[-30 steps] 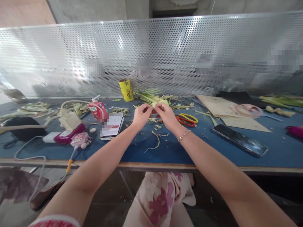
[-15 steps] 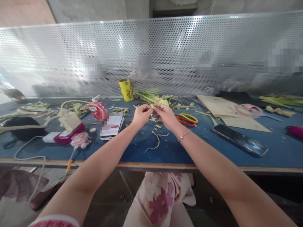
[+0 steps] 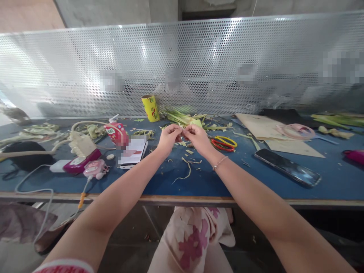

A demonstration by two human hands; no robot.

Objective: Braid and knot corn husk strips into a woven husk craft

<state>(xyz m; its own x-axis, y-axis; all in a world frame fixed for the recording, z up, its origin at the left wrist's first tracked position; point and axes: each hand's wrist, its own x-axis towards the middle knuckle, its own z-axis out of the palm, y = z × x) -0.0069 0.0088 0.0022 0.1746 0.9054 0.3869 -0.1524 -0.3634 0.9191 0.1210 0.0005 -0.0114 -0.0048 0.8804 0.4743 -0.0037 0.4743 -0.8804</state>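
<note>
My left hand [image 3: 168, 138] and my right hand [image 3: 197, 139] meet above the middle of the blue table, fingertips almost touching. Both are closed in a pinch on a small pale green plant strip [image 3: 181, 127], mostly covered by the fingers. Behind them lies a bunch of green stalks [image 3: 178, 116]. Pale plant scraps [image 3: 187, 170] are scattered below the hands. Red and yellow-handled scissors [image 3: 224, 143] rest just right of my right hand.
A yellow cardboard tube [image 3: 150, 108] stands at the back. Left are a red drink carton [image 3: 116, 133], a white phone-like device [image 3: 134, 151] and cables. A dark phone [image 3: 287, 167] and brown cardboard [image 3: 295, 148] lie right. A perforated metal panel [image 3: 193, 57] borders the back.
The fingertips have shifted slightly over the plant strip, with the right fingers more curled in. The view has moved a little; objects on the table stay in place.
</note>
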